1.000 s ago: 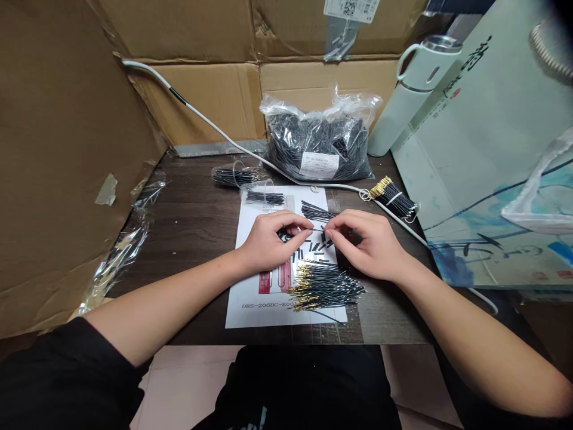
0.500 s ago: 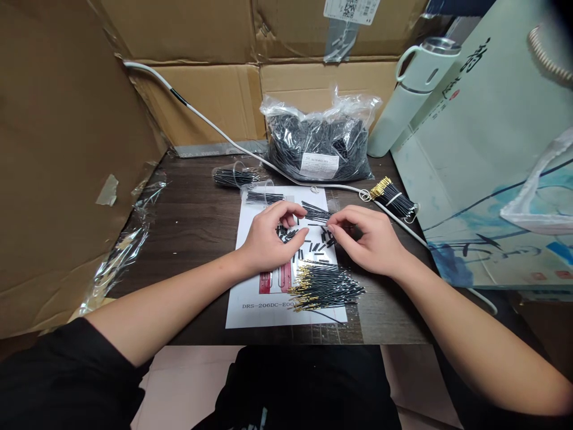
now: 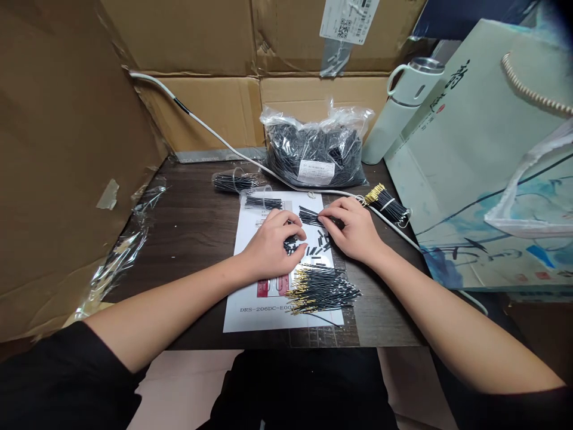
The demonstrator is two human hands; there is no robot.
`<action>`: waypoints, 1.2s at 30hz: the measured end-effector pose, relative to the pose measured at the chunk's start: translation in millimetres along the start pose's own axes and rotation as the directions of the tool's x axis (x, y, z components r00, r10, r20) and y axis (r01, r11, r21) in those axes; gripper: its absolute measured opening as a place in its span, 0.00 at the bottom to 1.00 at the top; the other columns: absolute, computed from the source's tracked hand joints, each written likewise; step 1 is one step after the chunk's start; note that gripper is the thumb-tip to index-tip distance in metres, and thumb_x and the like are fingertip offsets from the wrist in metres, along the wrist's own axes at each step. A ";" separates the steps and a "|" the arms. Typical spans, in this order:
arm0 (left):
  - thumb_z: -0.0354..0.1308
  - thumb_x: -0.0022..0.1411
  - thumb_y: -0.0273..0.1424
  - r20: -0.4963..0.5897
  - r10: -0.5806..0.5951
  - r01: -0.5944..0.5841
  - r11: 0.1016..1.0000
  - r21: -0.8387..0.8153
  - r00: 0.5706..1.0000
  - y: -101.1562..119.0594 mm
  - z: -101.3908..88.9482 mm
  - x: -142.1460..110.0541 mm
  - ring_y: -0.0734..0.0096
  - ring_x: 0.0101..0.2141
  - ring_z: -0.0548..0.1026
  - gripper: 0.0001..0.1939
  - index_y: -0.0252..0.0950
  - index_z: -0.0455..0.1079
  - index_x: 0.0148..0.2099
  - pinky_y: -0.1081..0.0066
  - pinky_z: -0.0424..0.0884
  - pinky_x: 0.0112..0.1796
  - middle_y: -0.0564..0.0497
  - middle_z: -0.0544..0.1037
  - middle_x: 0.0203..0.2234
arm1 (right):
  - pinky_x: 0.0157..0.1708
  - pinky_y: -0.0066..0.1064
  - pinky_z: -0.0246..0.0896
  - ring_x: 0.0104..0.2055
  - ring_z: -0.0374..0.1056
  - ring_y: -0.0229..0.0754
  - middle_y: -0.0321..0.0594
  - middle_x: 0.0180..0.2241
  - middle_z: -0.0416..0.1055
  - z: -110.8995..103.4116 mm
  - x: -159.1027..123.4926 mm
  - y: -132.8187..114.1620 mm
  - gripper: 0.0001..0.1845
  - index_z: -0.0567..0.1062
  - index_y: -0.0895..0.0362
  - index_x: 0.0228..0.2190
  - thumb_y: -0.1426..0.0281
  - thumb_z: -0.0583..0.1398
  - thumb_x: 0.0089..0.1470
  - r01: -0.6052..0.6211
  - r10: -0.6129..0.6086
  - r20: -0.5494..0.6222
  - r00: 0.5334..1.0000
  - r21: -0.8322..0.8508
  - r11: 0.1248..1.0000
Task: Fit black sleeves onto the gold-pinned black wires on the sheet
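Note:
My left hand point(image 3: 278, 242) hovers low over the printed paper sheet point(image 3: 242, 322), fingers curled and thumb a little apart, with nothing visible between them. Short black tube pieces point(image 3: 316, 251) lie scattered around and partly beneath it. My right hand point(image 3: 353, 230) has its thumb and forefinger closed at the right-hand ends of a small row of black wires point(image 3: 308, 216); its fingertips pinch a wire there. Closer to me, a loose heap of black wires with gold tips point(image 3: 322, 291) covers the sheet's lower right part.
Behind stand a clear bag of black pieces point(image 3: 313, 146) and a pale green bottle point(image 3: 398, 113). Two bagged wire bundles point(image 3: 237, 181) lie at the back left, a tied gold-tipped bundle point(image 3: 387, 203) at the right. A white cable point(image 3: 210, 130) crosses behind; a paper bag point(image 3: 483, 179) stands right.
My right hand has shifted left and up to the row of black wires. The left hand's fingers have come slightly lower over the tube pieces. The camera view has tilted a little.

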State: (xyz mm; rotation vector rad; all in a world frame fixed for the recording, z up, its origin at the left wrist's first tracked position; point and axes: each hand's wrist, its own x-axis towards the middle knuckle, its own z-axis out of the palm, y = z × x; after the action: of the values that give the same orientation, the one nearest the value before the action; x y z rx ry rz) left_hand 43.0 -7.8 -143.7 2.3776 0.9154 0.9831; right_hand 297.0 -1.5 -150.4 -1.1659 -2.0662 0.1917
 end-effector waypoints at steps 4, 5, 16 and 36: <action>0.67 0.68 0.25 -0.013 0.023 -0.023 1.000 -0.017 1.000 -1.6 -0.1 0.1 0.62 0.46 0.77 0.06 0.39 0.83 0.37 0.57 0.75 0.53 0.47 0.82 0.44 | 0.52 0.49 0.68 0.46 0.73 0.53 0.47 0.41 0.78 -14.0 -3.1 -8.5 0.08 0.83 0.54 0.43 0.68 0.62 0.72 -0.007 0.007 0.015 1.000 -0.003 1.000; 0.67 0.69 0.25 -0.009 0.022 -0.022 1.000 -0.020 1.000 -1.9 -0.3 0.2 0.62 0.46 0.77 0.06 0.39 0.83 0.37 0.57 0.75 0.53 0.48 0.83 0.43 | 0.50 0.47 0.68 0.46 0.73 0.52 0.47 0.41 0.78 -20.5 -4.0 -13.6 0.07 0.83 0.55 0.43 0.68 0.63 0.72 -0.009 0.007 0.051 0.999 0.037 0.999; 0.62 0.72 0.27 0.135 -0.062 0.061 0.998 0.010 0.989 -1.3 -0.9 0.6 0.57 0.52 0.75 0.05 0.37 0.77 0.41 0.52 0.72 0.57 0.44 0.80 0.50 | 0.39 0.34 0.59 0.35 0.67 0.40 0.36 0.33 0.74 -53.1 -7.5 -48.0 0.05 0.78 0.56 0.34 0.77 0.65 0.62 -0.117 -0.046 0.610 0.791 0.224 0.968; 0.63 0.73 0.29 0.038 -0.185 0.188 0.954 -0.233 0.982 3.0 -5.7 2.7 0.72 0.34 0.75 0.02 0.38 0.77 0.44 0.67 0.72 0.39 0.51 0.82 0.35 | 0.40 0.34 0.57 0.35 0.65 0.40 0.36 0.33 0.73 -61.7 -3.1 -51.2 0.07 0.73 0.56 0.38 0.72 0.59 0.73 -0.131 -0.039 0.578 0.815 0.249 0.960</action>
State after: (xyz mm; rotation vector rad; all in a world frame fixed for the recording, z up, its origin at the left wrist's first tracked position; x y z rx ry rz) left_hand 41.4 -7.3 -136.9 2.0582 0.9417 0.9413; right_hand 304.4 -46.8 -84.6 -1.0627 -2.4194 0.9389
